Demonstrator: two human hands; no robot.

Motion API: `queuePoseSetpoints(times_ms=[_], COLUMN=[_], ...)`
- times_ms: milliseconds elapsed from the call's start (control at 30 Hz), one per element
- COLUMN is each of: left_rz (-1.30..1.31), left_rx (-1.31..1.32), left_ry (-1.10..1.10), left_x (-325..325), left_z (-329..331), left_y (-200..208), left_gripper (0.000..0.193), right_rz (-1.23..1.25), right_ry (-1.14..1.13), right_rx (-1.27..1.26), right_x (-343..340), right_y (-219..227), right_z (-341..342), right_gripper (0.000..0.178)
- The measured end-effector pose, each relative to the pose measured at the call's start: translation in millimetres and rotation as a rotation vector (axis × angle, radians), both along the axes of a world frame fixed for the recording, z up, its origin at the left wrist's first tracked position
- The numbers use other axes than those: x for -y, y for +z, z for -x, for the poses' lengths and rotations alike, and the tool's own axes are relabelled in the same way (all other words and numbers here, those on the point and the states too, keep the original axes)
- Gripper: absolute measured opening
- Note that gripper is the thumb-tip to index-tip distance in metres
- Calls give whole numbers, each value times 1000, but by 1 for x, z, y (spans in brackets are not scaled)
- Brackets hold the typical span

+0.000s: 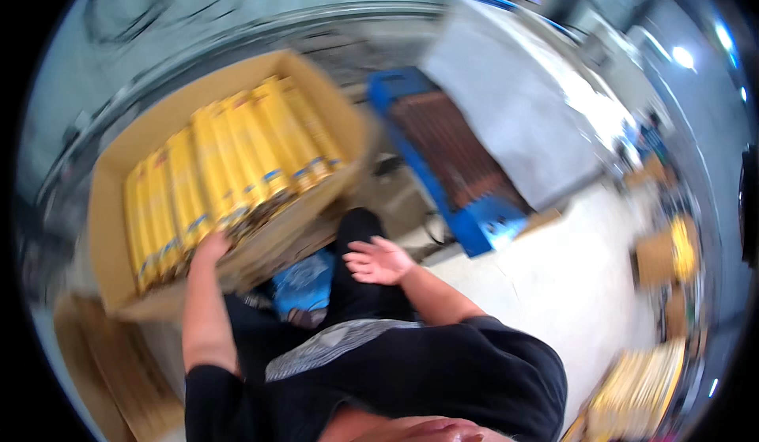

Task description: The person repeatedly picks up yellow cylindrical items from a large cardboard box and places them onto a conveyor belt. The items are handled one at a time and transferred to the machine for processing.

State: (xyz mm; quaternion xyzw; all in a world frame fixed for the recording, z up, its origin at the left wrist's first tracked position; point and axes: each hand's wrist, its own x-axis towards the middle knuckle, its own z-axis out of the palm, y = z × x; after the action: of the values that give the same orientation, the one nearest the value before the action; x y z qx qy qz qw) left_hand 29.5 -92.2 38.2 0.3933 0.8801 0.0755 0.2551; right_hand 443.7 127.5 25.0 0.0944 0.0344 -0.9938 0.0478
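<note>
A large cardboard box stands in front of me on the left, holding a row of upright yellow packets packed side by side. My left hand reaches to the near side of that box, against the lower ends of the packets. Its fingertips are hidden there, so I cannot make out whether it grips one. Over my right thigh, apart from the box, my right hand is open with its palm turned up and its fingers spread. Nothing lies in it.
Right of the box, a blue tray carries dark brown strips beside a large pale sheet-like surface. A blue plastic bag lies by my legs. Another cardboard carton is at lower left, and stacked yellow packets are at lower right.
</note>
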Motion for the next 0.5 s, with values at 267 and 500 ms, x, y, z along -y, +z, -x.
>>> queuePoseSetpoints(times_ms=[267, 500], left_rz=[-6, 77], left_rx=[117, 52], left_ry=[113, 12], left_x=[27, 27], left_z=[62, 60], left_y=[-75, -71], left_gripper=[27, 36], right_rz=[-26, -35], right_ry=[9, 6], right_rx=[64, 74], right_x=[2, 4], right_y=[3, 3], right_z=[10, 9], right_gripper=[43, 42])
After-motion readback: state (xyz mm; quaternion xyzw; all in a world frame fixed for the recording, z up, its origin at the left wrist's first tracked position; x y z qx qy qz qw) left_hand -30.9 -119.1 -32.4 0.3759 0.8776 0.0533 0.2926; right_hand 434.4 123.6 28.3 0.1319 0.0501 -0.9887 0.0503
